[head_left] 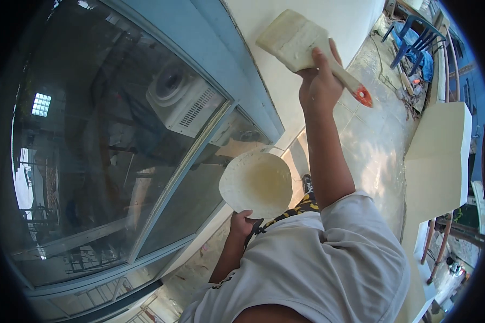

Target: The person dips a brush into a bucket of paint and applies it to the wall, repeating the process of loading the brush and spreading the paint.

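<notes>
1. The wide brush (pixel 293 40) at 1 o'clock has bristles caked in pale, matt, slightly lumpy coating; its smeared handle ends in chipped red paint.
2. The round tub (pixel 256 184) near the centre looks plastic, its pale inner surface streaked and smeared.
3. The glass pane (pixel 97 161) at 9 o'clock is smooth, glossy and reflective.
4. The door frame (pixel 226 64) at 12 o'clock is painted pale blue, with a low sheen; its material is unclear.
5. The shirt (pixel 328 253) at 5 o'clock is soft, matt, creased cloth.
6. The chair (pixel 415 40) at 2 o'clock looks like smooth blue plastic.
7. The parapet (pixel 436 156) at 3 o'clock is cream and matt.
</notes>
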`<state>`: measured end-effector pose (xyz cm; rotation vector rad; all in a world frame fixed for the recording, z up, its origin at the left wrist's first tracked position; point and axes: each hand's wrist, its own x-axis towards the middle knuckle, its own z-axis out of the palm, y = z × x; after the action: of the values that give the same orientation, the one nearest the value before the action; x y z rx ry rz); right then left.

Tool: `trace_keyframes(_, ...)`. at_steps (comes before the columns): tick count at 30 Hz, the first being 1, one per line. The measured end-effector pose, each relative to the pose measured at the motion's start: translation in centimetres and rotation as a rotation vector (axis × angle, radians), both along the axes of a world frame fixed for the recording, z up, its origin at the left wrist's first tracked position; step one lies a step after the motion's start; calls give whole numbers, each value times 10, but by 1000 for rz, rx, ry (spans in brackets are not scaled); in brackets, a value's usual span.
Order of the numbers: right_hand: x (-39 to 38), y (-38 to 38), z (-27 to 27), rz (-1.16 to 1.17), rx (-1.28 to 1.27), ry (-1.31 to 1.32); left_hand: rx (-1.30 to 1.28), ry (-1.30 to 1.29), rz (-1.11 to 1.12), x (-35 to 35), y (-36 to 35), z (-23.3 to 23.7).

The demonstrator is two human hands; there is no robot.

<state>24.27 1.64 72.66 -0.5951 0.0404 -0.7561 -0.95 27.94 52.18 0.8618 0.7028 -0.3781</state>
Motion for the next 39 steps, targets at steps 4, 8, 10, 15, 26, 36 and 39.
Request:
trace_keyframes(4,14,13,-96,51,-38,246,16,-27,-37,-1,7,-3)
trace_keyframes(8,-16,1,-115,70,-111,497,19,-12,-10,-1,8,0)
trace_keyframes(10,-4,8,-95,51,-105,452,-9,-15,2,1,8,0)
trace_keyframes(15,24,5,2,28,-65,150,12,-25,21,6,-2,4)
trace_keyframes(26,8,-7,-72,-45,-135,418,-35,-71,25,9,-6,-2)
trace_keyframes(36,10,-26,57,-59,-107,47,-68,-101,2,15,-10,-2)
trace_keyframes(39,2,-25,-4,-86,-187,256,-38,-108,5,15,-9,-1)
